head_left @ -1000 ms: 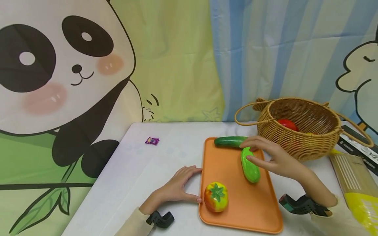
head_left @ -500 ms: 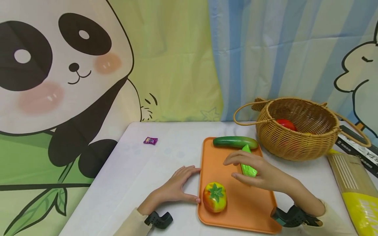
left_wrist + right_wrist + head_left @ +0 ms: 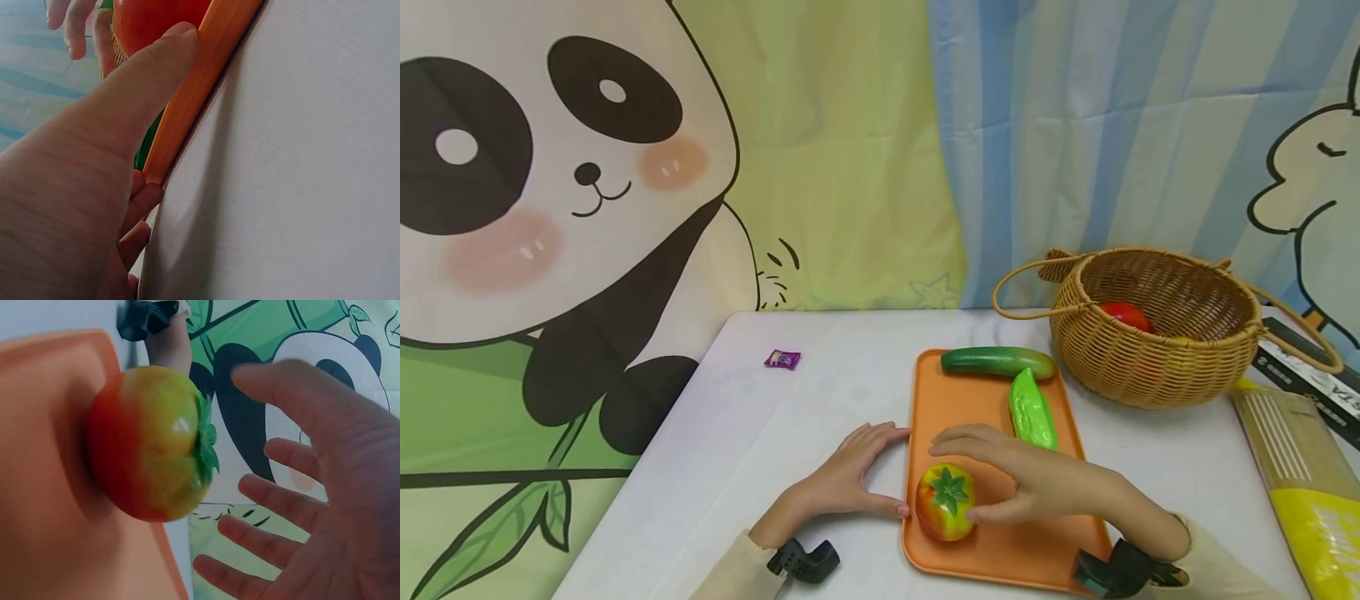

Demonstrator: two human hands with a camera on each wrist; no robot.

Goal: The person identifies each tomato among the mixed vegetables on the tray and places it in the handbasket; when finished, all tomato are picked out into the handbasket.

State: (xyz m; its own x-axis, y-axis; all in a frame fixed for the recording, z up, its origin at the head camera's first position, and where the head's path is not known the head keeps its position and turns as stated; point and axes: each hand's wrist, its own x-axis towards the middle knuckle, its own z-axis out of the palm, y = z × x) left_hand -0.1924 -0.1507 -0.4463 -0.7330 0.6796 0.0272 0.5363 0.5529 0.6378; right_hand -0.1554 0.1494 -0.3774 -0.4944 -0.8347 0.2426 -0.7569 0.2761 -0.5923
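My right hand [image 3: 1011, 475] hovers with spread fingers over the orange tray [image 3: 958, 408], beside a red-yellow toy tomato [image 3: 946, 502] with a green leafy top. In the right wrist view a gap shows between the fingers and the tomato [image 3: 150, 444]. My left hand [image 3: 850, 477] rests on the table, its fairly straight thumb and fingertips touching the tray's left rim; the left wrist view shows the thumb against the rim [image 3: 194, 81]. Farther up the tray lie a dark green cucumber [image 3: 997, 362] and a bright green, pointed toy vegetable [image 3: 1032, 408], partly hidden by the right hand.
Behind the tray at right stands a wicker basket [image 3: 1150, 367] with a red round thing [image 3: 1126, 316] inside. A yellow and brown packet [image 3: 1292, 467] and a black-and-white box [image 3: 1311, 379] lie farther right. A small purple wrapper [image 3: 782, 359] lies at the back left.
My right hand has moved from the bright green vegetable down and left to beside the tomato. The vegetable stays on the tray. My left hand keeps its place at the rim.
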